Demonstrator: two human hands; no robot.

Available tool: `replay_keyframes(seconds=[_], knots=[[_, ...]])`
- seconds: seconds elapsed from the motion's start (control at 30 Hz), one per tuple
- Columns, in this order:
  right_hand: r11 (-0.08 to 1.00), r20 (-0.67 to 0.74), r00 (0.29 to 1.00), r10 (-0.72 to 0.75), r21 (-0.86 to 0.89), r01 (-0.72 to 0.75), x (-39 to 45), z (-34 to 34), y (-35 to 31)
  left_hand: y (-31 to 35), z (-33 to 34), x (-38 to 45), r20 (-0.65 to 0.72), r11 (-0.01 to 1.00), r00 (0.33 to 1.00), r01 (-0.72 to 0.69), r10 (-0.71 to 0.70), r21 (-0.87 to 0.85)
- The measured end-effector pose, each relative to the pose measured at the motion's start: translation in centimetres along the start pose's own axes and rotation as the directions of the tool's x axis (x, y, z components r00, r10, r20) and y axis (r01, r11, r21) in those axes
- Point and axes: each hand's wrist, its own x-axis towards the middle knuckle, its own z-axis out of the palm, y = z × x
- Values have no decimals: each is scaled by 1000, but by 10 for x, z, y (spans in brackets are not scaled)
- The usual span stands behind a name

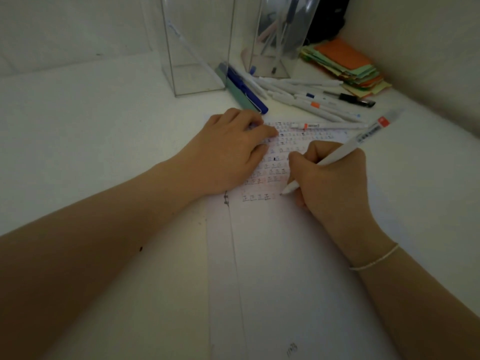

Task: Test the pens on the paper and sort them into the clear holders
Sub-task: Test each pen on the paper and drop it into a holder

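My right hand (335,178) grips a white pen (348,149) with a red tag near its top; the tip touches the paper (272,242) at the end of a row of small written marks. My left hand (231,152) rests flat on the paper's upper left part, fingers loosely bent. Two clear holders stand at the back: the left holder (197,48) has one white pen leaning inside, the right holder (283,37) has several pens. A pile of loose pens (306,97) lies in front of the holders.
A blue pen (246,89) and a green pen (239,97) lie beside the left holder. A stack of coloured sticky notes (348,66) sits in the back right corner against the wall. One white pen with an orange band (327,125) lies on the paper's top edge.
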Motion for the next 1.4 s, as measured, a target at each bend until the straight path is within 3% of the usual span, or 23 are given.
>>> replay_keyframes(seconds=[0.43,0.63,0.73,0.83,0.93,1.03,1.17,1.23,1.33,1.4], knots=[[997,21,1000,20,71,-21,-3,0,-2,0,-1,-1,-6,999,1000,-4,5,35],[999,-45,998,-42,-15,42,0,2,3,0,-1,-1,-12,999,1000,-7,8,31],[980,-14,998,65,190,-61,3,-2,2,1,-2,-2,-25,1000,1000,-12,13,11],[851,-8,979,203,496,-173,8,-10,0,5,-12,-1,-144,999,989,-49,46,-18],[847,-6,979,203,502,-173,14,-15,-5,16,-25,0,-272,984,955,-151,120,-96],[865,63,982,177,466,-186,20,-19,-15,27,-23,0,-206,954,963,-215,172,-209],[776,248,959,141,574,-262,29,-27,-33,27,-20,4,-305,911,951,-170,51,-377],[748,135,983,125,637,-183,35,-29,-39,25,-25,4,-277,886,961,-112,-20,-450],[896,-143,988,-53,429,110,41,-30,-40,24,-27,4,-195,854,979,-46,-66,-519],[915,-141,981,-136,362,179,41,-26,-39,24,-24,4,-186,852,981,-49,-57,-521]])
